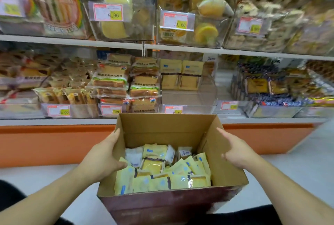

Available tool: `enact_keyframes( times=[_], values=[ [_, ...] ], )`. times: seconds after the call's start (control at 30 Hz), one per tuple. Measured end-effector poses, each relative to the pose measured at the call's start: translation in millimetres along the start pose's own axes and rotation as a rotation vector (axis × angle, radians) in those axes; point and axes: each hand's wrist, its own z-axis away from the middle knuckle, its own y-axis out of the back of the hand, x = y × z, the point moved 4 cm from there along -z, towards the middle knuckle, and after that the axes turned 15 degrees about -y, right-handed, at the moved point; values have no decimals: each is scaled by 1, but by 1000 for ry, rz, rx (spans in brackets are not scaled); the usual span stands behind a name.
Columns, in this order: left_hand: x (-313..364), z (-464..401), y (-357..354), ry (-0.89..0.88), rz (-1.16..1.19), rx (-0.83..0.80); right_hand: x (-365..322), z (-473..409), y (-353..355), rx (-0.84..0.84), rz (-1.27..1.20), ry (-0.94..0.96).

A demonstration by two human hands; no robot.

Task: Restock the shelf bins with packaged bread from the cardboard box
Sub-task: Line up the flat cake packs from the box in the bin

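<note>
An open cardboard box (162, 127) sits low in front of the shelf, in the middle of the head view. Several yellow and white packaged breads (162, 172) fill its bottom. My left hand (103, 158) holds the box's left wall, fingers outside and thumb over the rim inside. My right hand (238, 150) is at the right wall with fingers straight; I cannot tell whether it touches. Straight above the box a clear shelf bin (189, 98) holds a few of the same yellow packs (180, 76) at its back, with its front part bare.
Clear bins of other breads and cakes fill two white shelves (72, 41), each with a red price tag. Toast packs (126, 82) are stacked left of the yellow-pack bin. An orange base panel (45, 143) runs under the lower shelf, above a pale floor.
</note>
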Motion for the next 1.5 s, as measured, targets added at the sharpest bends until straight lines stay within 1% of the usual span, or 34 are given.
enact_keyframes(
  times=[0.2,0.4,0.63,0.7,0.83,0.9,1.07,1.2,1.27,1.4,1.5],
  values=[
    [56,-22,-33,-73,40,38,39,-21,39,64,-12,-37],
    [82,-38,-52,-48,59,-2,64,-34,59,53,-74,-28],
    [108,-38,-47,-54,18,-38,71,-27,61,-26,-222,-3],
    [117,-39,-42,-76,-34,-20,66,-14,69,19,-217,7],
    [144,-44,-26,-220,-120,37,41,21,84,223,-151,84],
    [156,-47,-23,-289,-96,25,29,36,78,234,-110,119],
    [170,-66,-37,-386,-56,-156,4,43,64,66,99,162],
    [173,-99,-63,-417,-66,-334,-26,4,37,-71,260,198],
    [169,-121,-81,-422,-94,-419,-35,-29,2,-194,404,236],
    [157,-160,-116,-395,-120,-558,-32,-88,-76,-518,642,281],
    [153,-182,-132,-386,-141,-687,-22,-113,-117,-683,771,282]
  ],
)
